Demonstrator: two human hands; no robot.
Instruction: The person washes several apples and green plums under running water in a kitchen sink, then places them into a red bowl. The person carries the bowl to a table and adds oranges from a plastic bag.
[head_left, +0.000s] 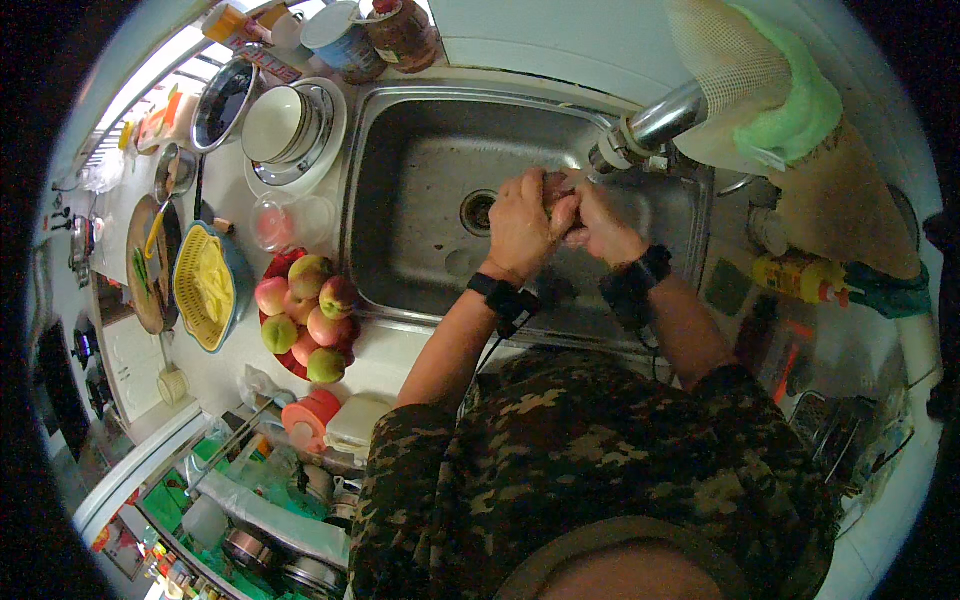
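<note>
Both my hands are close together over the stainless-steel sink, under the end of the metal tap. A reddish-brown item, mostly hidden by fingers, is between them; its exact kind cannot be made out. My left hand wraps it from the left, thumb along the near side. From the right, my right hand closes around it, slightly blurred. A pale streak at the tap's mouth looks like running water. The round drain lies just left of my left hand. Black straps circle both wrists.
Left of the sink stand a red bowl of apples or similar fruit, a clear plastic container, stacked bowls and plates and a yellow colander. A cutting board lies farther left. At right is a yellow bottle.
</note>
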